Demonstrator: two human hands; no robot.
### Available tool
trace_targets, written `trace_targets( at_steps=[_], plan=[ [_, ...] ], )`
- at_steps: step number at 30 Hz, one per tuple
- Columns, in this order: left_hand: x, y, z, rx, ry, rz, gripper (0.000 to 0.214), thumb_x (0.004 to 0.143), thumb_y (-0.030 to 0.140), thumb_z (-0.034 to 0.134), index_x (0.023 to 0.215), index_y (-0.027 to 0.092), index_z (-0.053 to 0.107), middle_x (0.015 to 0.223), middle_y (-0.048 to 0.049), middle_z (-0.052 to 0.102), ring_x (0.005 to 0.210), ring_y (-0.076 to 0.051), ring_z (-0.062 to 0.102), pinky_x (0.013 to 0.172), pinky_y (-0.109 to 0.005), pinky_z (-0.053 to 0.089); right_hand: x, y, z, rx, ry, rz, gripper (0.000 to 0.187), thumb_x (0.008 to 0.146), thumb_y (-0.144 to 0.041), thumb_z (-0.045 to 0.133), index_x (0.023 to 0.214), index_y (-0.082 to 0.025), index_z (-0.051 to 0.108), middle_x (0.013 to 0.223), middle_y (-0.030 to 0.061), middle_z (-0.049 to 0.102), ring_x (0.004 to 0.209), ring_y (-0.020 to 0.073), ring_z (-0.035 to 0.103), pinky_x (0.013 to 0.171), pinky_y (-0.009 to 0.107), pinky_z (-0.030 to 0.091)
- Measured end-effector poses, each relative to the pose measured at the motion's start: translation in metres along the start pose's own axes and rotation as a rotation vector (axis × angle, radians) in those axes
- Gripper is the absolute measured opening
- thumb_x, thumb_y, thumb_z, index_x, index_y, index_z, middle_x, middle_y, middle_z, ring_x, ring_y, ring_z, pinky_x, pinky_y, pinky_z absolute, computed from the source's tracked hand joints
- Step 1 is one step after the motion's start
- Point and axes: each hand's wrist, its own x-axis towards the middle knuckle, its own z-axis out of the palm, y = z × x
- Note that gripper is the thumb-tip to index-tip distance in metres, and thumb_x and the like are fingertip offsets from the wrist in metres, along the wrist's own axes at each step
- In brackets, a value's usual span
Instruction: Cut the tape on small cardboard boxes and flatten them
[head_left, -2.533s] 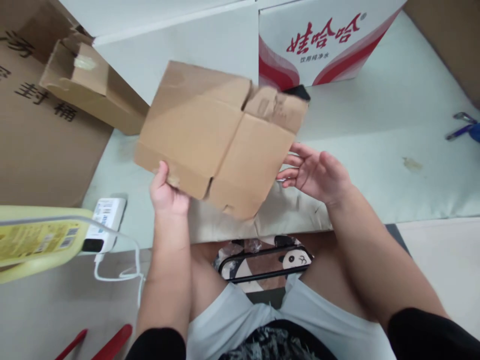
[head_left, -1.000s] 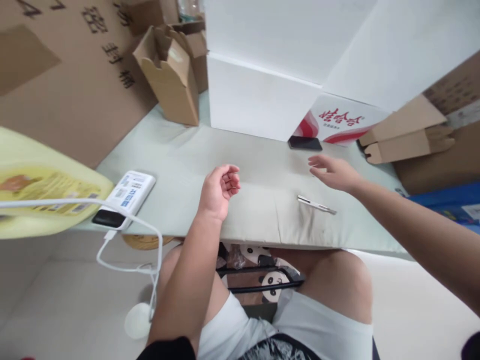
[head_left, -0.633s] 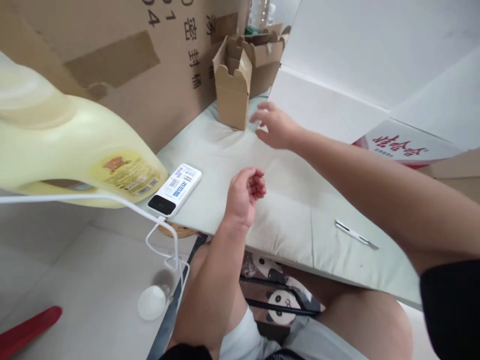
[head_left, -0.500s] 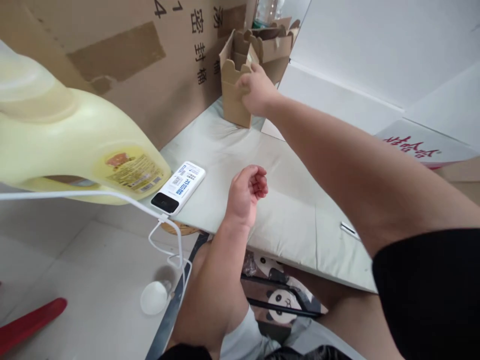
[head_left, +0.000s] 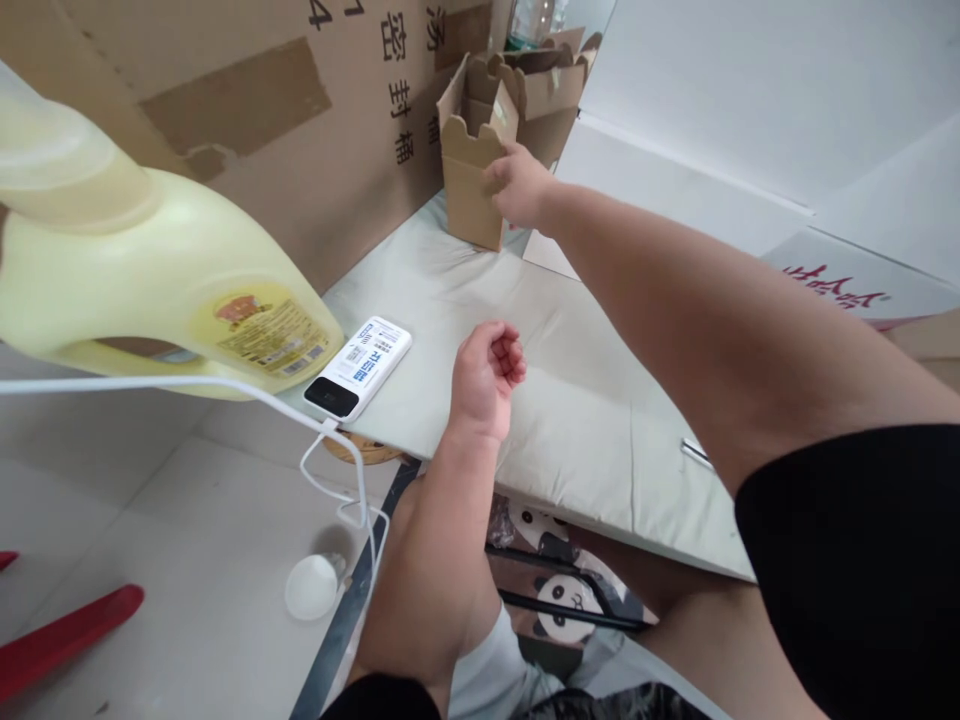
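My right hand point(head_left: 521, 186) reaches out to the small brown cardboard box point(head_left: 471, 195), which stands upright with its top flaps raised. Its fingers are bent but apart, by the box's right front edge; whether they touch it I cannot tell. My left hand point(head_left: 489, 368) hovers over the pale cushioned surface point(head_left: 577, 400), its fingers curled loosely together with nothing visible in them. To its left lies a white power bank point(head_left: 360, 368) with blue print and a black end. A white cable point(head_left: 330, 428) is plugged into it.
A large yellow jug point(head_left: 187, 260) stands at the left against a big printed carton point(head_left: 262, 180). Another open cardboard box point(head_left: 551, 100) and a clear bottle point(head_left: 529, 25) stand behind the small box. A white cup point(head_left: 310, 588) and a red object point(head_left: 67, 645) are on the lower left.
My right hand has shifted slightly right, from the front of the small box to its edge. My left hand stays curled in nearly the same place. The view has moved slightly.
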Motion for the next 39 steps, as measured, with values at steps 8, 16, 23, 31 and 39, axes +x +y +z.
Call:
trace_targets(
  at_steps=[8, 16, 23, 31, 39],
  plan=[
    [0.005, 0.007, -0.003, -0.013, 0.046, 0.049, 0.018, 0.083, 0.025, 0.055, 0.066, 0.019, 0.055, 0.053, 0.0044, 0.049, 0.045, -0.006, 0.044, 0.046, -0.017, 0.035, -0.074, -0.01, -0.026, -0.063, 0.063, -0.051, 0.027, 0.089, -0.006, 0.056, 0.112, -0.013, 0.068, 0.143, 0.007, 0.061, 0.142, 0.0274, 0.054, 0.118, 0.046, 0.047],
    [0.015, 0.01, -0.023, 0.081, 0.164, 0.523, 0.016, 0.082, 0.032, 0.071, 0.079, 0.023, 0.059, 0.077, 0.0022, 0.06, 0.076, -0.011, 0.061, 0.065, -0.021, 0.045, -0.307, 0.018, -0.096, 0.02, 0.251, -0.141, 0.014, 0.09, -0.032, 0.064, 0.083, -0.032, 0.076, 0.112, 0.0049, 0.076, 0.109, 0.0279, 0.072, 0.098, 0.052, 0.06],
    [0.008, -0.01, -0.001, 0.231, -0.146, 0.611, 0.038, 0.079, 0.041, 0.084, 0.11, 0.028, 0.066, 0.123, -0.003, 0.066, 0.127, -0.024, 0.061, 0.094, -0.028, 0.049, -0.411, 0.028, -0.1, 0.069, 0.183, -0.344, 0.019, 0.086, -0.021, 0.061, 0.088, -0.037, 0.071, 0.088, 0.0021, 0.077, 0.072, 0.0211, 0.073, 0.061, 0.04, 0.063],
    [0.013, -0.033, 0.021, 0.326, -0.304, 0.587, 0.02, 0.08, 0.028, 0.074, 0.098, 0.024, 0.067, 0.095, -0.0026, 0.063, 0.089, -0.019, 0.063, 0.082, -0.03, 0.049, -0.401, 0.044, -0.096, -0.099, -0.044, -0.546, 0.032, 0.086, -0.048, 0.071, 0.115, -0.036, 0.068, 0.145, 0.0098, 0.062, 0.137, 0.0409, 0.055, 0.099, 0.063, 0.058],
    [0.024, -0.057, 0.033, 0.325, -0.349, 0.66, 0.033, 0.07, 0.035, 0.061, 0.102, 0.028, 0.066, 0.09, -0.0007, 0.067, 0.092, -0.023, 0.065, 0.087, -0.038, 0.054, -0.405, 0.097, -0.102, -0.072, 0.317, -0.31, 0.023, 0.089, -0.05, 0.07, 0.098, -0.031, 0.061, 0.139, 0.0083, 0.062, 0.14, 0.0402, 0.052, 0.112, 0.066, 0.049]
  ],
)
